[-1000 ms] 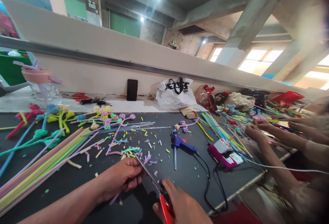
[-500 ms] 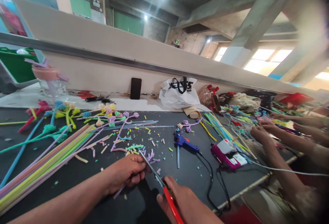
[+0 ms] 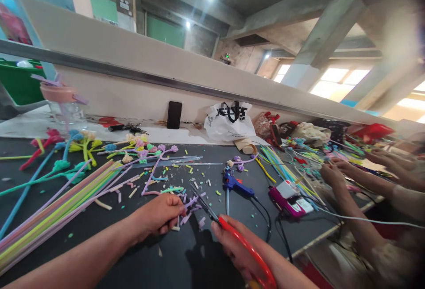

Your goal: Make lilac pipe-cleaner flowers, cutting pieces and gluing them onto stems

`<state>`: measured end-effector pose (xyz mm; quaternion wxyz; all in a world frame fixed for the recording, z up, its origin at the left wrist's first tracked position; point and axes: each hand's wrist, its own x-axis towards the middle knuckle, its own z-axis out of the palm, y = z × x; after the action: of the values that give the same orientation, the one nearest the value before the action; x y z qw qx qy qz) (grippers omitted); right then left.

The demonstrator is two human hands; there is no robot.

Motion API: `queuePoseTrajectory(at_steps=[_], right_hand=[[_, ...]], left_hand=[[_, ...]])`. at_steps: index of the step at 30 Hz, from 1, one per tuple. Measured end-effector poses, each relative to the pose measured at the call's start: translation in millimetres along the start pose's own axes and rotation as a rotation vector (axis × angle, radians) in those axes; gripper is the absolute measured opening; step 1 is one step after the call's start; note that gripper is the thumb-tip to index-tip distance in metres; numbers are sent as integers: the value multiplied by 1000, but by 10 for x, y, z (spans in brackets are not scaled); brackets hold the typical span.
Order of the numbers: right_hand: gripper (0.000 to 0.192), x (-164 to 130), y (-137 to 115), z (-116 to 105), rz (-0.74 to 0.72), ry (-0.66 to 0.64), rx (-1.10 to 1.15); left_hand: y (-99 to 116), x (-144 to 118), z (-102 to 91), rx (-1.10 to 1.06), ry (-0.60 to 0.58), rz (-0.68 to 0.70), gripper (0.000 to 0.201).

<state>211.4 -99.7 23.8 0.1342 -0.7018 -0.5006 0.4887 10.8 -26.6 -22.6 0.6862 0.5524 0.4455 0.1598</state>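
My left hand is closed in a pinch at a short purple pipe cleaner, which sticks out past the fingertips; the fingers partly hide it. Red-handled scissors are gripped in my right hand, their blades slightly parted and pointing up and left, close to the purple piece. Cut purple bits lie on the dark table below the blades. Just beyond my right hand is a blue glue gun with a clear glue stick under it.
Long coloured pipe cleaners lie at left, with fuzzy pipe-cleaner flowers behind. A phone leans on the partition near a white bag. At right sit a purple power strip with cables and other people's hands.
The scissors and my right hand have moved right and back from my left fingers, and the blades have parted slightly. My left hand has shifted a little left.
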Motion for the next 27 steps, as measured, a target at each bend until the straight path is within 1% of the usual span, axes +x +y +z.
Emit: queuePoseTrajectory(at_steps=[1,2,4,8,10,14,17,20,24,27], right_hand=[[32,4,-24,-12,79,-58,29],[32,14,-37,-20,127,-106,34],[33,48,-30,-31,147,-124,38],[37,99,31,-44,101,-124,79],[37,85,39,-62,89,-143,95],[35,16,10,-120,122,-201,145],[32,-11,8,-134,80,-211,171],[33,-20,12,-85,15,-211,99],[35,-38,-33,25,-30,-173,-27],[36,-43,-69,73,-51,-167,-54]], left_hand=[[-14,7,3,18,11,8,30],[-28,15,5,28,18,18,29],[-53,30,4,29,22,37,28],[-65,45,-17,26,23,45,29],[-53,44,-30,9,22,34,30],[-26,34,-52,-107,23,20,34],[-31,28,-51,-205,11,38,37],[-51,28,-30,-220,-14,61,37],[-48,24,12,-188,-21,61,39],[-16,9,33,-196,-16,57,40]])
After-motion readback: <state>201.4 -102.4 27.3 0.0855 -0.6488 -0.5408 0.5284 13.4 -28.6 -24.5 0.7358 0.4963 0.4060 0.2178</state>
